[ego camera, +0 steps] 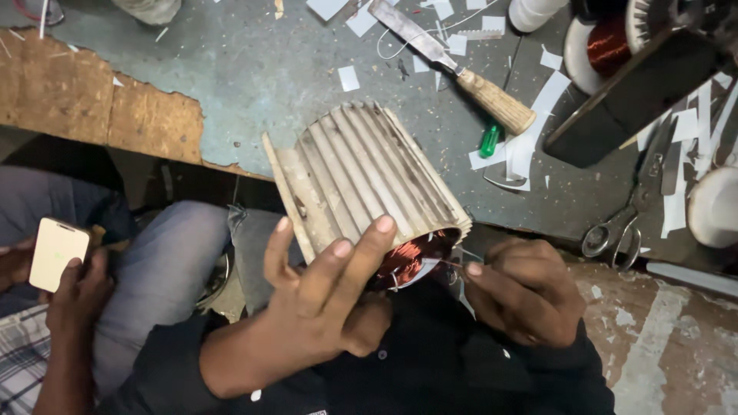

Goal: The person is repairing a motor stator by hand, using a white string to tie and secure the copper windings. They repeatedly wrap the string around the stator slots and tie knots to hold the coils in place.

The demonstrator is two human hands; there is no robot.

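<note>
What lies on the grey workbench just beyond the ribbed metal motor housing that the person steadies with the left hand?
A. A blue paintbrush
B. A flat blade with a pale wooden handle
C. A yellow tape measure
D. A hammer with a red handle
B: a flat blade with a pale wooden handle lies on the grey workbench, beyond the ribbed metal motor housing under the left hand.
</note>
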